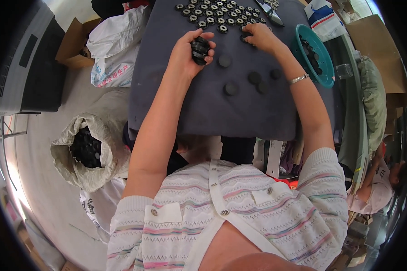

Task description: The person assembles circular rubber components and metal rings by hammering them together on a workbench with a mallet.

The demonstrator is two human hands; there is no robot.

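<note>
My left hand (185, 54) is closed around a small stack of black round discs (200, 50), palm turned up over the grey cloth-covered table (185, 108). At the near right side of the laid-out group, the fingers of my right hand (263, 39) pinch down on a black disc (244, 38), partly hidden by them. Many black round pieces with metal ring centres (222, 29) stand in close rows at the table's far side. Several plain black discs (231, 88) lie loose between my forearms.
A teal basket (324, 52) with black discs stands at the table's right edge. Beyond the rows lies a pointed metal tool (274, 17). An open sack (111, 149) of black pieces is on the floor at left, near a white bag (113, 45). Another person (371, 194) is at far right.
</note>
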